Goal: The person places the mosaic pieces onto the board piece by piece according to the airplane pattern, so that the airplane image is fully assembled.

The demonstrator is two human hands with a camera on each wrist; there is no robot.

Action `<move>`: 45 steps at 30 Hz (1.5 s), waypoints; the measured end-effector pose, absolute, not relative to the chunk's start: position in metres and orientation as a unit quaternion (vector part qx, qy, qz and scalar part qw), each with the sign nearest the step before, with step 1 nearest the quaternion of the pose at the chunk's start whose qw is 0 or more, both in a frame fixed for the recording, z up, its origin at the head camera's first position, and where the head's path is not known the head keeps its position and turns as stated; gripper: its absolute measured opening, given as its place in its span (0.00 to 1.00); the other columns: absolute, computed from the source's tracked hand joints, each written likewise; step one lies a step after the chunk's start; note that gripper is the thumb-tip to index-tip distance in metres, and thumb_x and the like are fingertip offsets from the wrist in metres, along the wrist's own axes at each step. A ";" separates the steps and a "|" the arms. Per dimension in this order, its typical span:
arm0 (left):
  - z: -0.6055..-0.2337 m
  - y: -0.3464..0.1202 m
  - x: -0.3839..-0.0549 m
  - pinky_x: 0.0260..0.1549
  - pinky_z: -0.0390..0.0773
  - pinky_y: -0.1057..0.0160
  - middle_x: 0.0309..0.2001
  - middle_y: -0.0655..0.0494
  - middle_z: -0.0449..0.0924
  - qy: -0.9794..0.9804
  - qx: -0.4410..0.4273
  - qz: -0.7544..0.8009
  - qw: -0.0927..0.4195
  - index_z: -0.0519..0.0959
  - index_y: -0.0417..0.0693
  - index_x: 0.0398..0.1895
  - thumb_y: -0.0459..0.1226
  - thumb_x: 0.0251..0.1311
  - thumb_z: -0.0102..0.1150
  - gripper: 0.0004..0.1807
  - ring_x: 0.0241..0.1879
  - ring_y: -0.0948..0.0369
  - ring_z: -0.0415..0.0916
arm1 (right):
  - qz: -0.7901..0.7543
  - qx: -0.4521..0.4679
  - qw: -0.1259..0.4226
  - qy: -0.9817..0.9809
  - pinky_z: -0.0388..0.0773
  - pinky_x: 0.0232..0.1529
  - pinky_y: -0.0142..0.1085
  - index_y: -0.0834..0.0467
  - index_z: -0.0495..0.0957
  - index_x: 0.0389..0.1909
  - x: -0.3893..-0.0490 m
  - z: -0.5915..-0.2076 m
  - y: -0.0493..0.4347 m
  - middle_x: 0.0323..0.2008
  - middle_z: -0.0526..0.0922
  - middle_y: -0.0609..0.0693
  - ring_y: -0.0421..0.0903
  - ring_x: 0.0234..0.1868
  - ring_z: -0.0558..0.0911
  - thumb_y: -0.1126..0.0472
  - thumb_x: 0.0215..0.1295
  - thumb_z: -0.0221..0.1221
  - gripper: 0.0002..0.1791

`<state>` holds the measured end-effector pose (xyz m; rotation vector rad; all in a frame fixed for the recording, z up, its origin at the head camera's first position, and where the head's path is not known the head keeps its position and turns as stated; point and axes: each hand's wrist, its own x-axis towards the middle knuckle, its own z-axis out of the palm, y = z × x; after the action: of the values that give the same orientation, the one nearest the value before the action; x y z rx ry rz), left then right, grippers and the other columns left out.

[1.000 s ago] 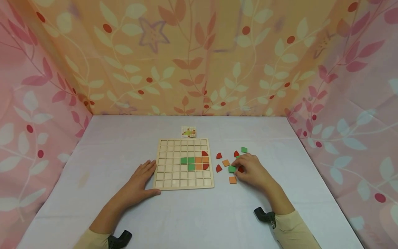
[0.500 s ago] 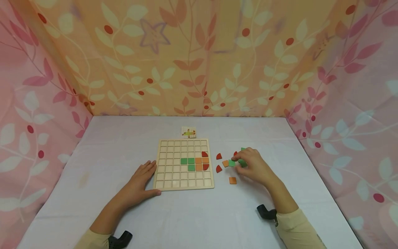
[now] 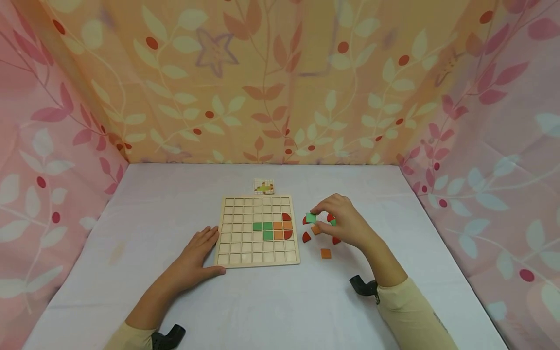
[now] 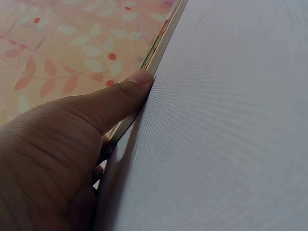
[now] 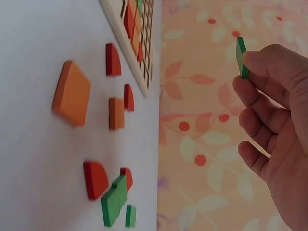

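- Right hand: thumb and fingertip grasp one green tile by its edges; in the head view, the tile lies between the board and the hand.
- Right wrist view: the same tile appears nearly edge-on, lifted clear of the table; the other fingers bend loosely beneath it. The head view hides those fingers.
- Left hand: grasps nothing; its fingers extend along the left side of the board, the thumb apart from them at the near left corner.
- Left wrist view: the thumb touches the near edge of the board, a contact less plain from above; the other fingers are mostly concealed.
- Board, flat on the table: the grid holds three green squares, three orange squares and two red quarter-rounds, grouped toward its right side.
- Right of the board: loose red pieces and two loose orange pieces. The right wrist view adds several green pieces, largely covered by the hand in the head view.
- Beyond the board: a small picture card.
- Surround: white table; patterned curtain behind.
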<state>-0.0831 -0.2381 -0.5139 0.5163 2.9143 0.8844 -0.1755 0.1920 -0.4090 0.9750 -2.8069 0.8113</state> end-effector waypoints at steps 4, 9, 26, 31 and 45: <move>-0.514 -0.238 -0.083 0.81 0.38 0.51 0.82 0.48 0.51 0.943 0.162 0.289 0.036 0.55 0.40 0.81 0.58 0.51 0.76 0.61 0.82 0.46 0.40 | 0.273 0.340 0.039 -0.899 0.67 0.64 0.49 0.49 0.86 0.47 -0.180 -0.408 0.176 0.44 0.86 0.39 0.42 0.53 0.75 0.58 0.62 0.70 0.13; -0.514 -0.238 -0.083 0.81 0.36 0.54 0.82 0.48 0.50 0.943 0.161 0.288 0.038 0.55 0.41 0.81 0.58 0.51 0.76 0.61 0.82 0.46 0.40 | 0.273 0.364 0.043 -0.890 0.68 0.62 0.47 0.50 0.87 0.47 -0.183 -0.406 0.156 0.43 0.86 0.40 0.43 0.53 0.76 0.59 0.61 0.70 0.12; -0.511 -0.238 -0.081 0.81 0.40 0.50 0.82 0.48 0.50 0.944 0.154 0.289 0.041 0.55 0.40 0.81 0.58 0.51 0.76 0.61 0.82 0.46 0.40 | 0.264 0.398 0.000 -0.879 0.67 0.65 0.49 0.49 0.87 0.49 -0.188 -0.421 0.096 0.47 0.87 0.40 0.45 0.57 0.76 0.57 0.65 0.66 0.12; -0.512 -0.237 -0.082 0.80 0.42 0.46 0.82 0.47 0.52 0.942 0.161 0.292 0.033 0.56 0.39 0.80 0.58 0.51 0.76 0.60 0.82 0.45 0.41 | 0.273 0.392 -0.010 -0.878 0.68 0.64 0.47 0.48 0.87 0.48 -0.189 -0.432 0.086 0.46 0.87 0.39 0.43 0.56 0.76 0.56 0.65 0.67 0.11; -0.511 -0.238 -0.082 0.78 0.45 0.41 0.81 0.45 0.53 0.940 0.166 0.296 0.029 0.57 0.38 0.80 0.58 0.51 0.76 0.60 0.81 0.43 0.42 | 0.211 0.391 -0.019 -0.896 0.67 0.67 0.45 0.45 0.88 0.49 -0.186 -0.462 0.065 0.46 0.87 0.38 0.42 0.54 0.77 0.52 0.65 0.67 0.12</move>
<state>-0.0824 -0.2380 -0.5109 0.5131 2.9005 0.9124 -0.1860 0.0645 -0.4623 1.2434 -2.8485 0.6706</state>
